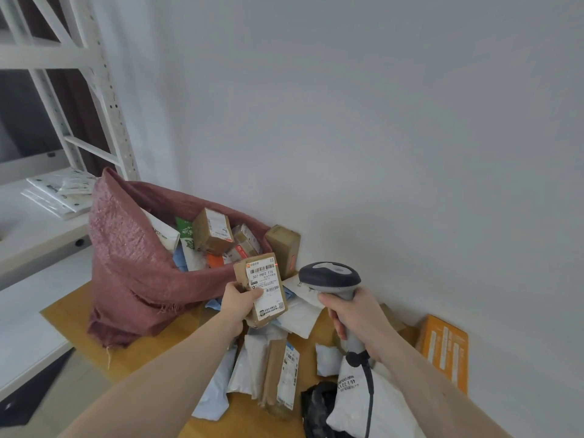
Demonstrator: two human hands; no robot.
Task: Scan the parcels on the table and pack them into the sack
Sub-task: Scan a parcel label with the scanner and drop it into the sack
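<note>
Fingers, left hand (239, 298): curled round the lower edge of a small brown cardboard parcel (261, 289), thumb pressed across its white shipping label (264, 282). You hold it upright, label facing you, lifted above the table just in front of the sack's mouth.

Fingers, right hand (352, 314): clenched round the grip of a grey handheld barcode scanner (330, 278), its black cable (366, 390) trailing down toward you. The scanner head sits just to the right of the parcel; a small red dot shows at the top right of the label, beside the upper barcode. Whether the code has read, you cannot tell from here.

Item, sack (132, 257): pink woven, standing slumped on the left of the wooden table (79, 320), mouth open toward the parcels. Contents visible: several brown boxes (211, 230), a green-and-white mailer and other soft packets. Judged well on the way to full.

Item, outstanding stock on the table: white and pale-blue poly mailers (252, 358), a flat brown packet with a label (281, 377), a black bag (319, 409), a large white mailer (363, 403) nearest you, an orange box (442, 352) against the wall at right, a brown box (283, 248) standing just beside the sack's rim.

Status: a good share is packed; roughly as much again appears left to scan. The parcel in hand is at the scanning step, not yet sacked.
</note>
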